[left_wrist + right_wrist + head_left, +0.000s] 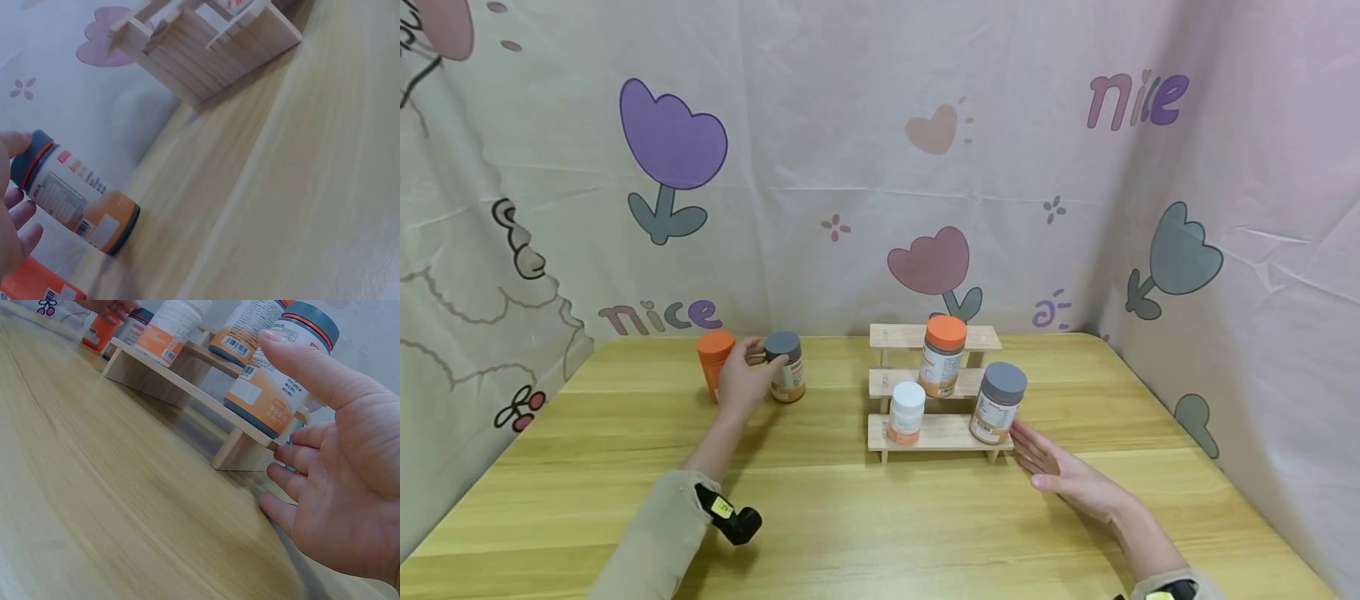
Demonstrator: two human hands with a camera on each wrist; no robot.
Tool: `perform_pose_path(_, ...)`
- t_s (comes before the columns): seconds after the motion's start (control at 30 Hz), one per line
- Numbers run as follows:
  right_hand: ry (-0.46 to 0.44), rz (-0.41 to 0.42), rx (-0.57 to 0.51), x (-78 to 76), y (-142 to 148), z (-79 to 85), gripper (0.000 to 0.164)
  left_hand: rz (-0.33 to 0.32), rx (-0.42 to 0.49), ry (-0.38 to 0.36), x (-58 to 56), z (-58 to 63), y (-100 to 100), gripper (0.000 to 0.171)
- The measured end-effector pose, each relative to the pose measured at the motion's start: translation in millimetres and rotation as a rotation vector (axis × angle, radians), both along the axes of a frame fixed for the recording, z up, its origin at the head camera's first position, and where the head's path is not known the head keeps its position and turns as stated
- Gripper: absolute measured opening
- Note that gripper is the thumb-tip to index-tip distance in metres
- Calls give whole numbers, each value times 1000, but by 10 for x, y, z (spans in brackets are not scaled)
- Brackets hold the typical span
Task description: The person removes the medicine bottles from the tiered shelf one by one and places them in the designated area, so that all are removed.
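Note:
My left hand point(747, 379) is at a grey-capped bottle point(788, 385) standing on the table. In the left wrist view the thumb lies at the bottle's cap point(30, 159), and the other visible fingers are spread loosely beside it. Just left of that hand stands an orange bottle point(715, 354), partly covered by it. My right hand point(1071, 479), fingers extended and palm turned inward, is beside the right end of the wooden tiered rack point(943, 435). Its fingertips are close to a larger grey-capped bottle point(996, 408) on the lowest step.
A white bottle point(907, 410) sits on the rack's lowest step, at the left. Higher up, on the middle step, is an orange-capped bottle point(942, 358). Behind the wooden table point(850, 517) hangs a printed curtain point(820, 125).

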State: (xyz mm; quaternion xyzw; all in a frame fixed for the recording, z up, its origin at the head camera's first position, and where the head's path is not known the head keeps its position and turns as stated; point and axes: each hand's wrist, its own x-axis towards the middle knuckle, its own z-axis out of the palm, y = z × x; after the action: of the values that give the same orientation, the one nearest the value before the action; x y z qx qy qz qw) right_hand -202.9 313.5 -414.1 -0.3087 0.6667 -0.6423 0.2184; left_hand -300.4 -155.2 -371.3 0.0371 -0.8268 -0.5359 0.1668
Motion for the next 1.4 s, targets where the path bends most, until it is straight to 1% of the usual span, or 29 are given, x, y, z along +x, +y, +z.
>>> perform_pose_path(0.1, 0, 5, -4, 2, 2, 3, 78, 22, 35, 39, 38, 60, 9, 62)
perform_pose_path(0.23, -1, 6, 2, 3, 8, 6, 78, 43, 60, 108, 89, 178, 45, 59)
perform_pose_path(0.3, 0, 1, 9, 1, 9, 5, 77, 54, 51, 126, 119, 251, 78, 58)
perform_pose_path(0.4, -4, -8, 15, -1, 11, 0, 77, 44, 50, 136, 147, 351, 138, 57)
perform_pose_path(0.53, -4, -5, 13, -7, 12, 7, 77, -14, 63, 133, 162, 461, 231, 59)
perform_pose_path(0.7, -1, 3, 2, -12, 15, 9, 77, -81, 42, 93, 175, 604, 344, 64)
perform_pose_path(0.83, -2, 9, 0, -14, 15, 10, 77, -152, 48, 91, 170, 680, 452, 62)
perform_pose_path(0.9, -1, 11, -4, -15, 14, 14, 77, -186, 59, 89, 162, 696, 523, 62)
perform_pose_path(1.1, 6, 8, -11, -16, 11, 27, 78, -265, 85, 68, 190, 755, 783, 65)
perform_pose_path(1.23, 3, 13, -8, -12, 5, 28, 78, -299, 82, 60, 190, 762, 938, 66)
perform_pose_path(1.4, 9, 16, -10, -11, 4, 23, 79, -331, 57, 25, 179, 755, 1130, 67)
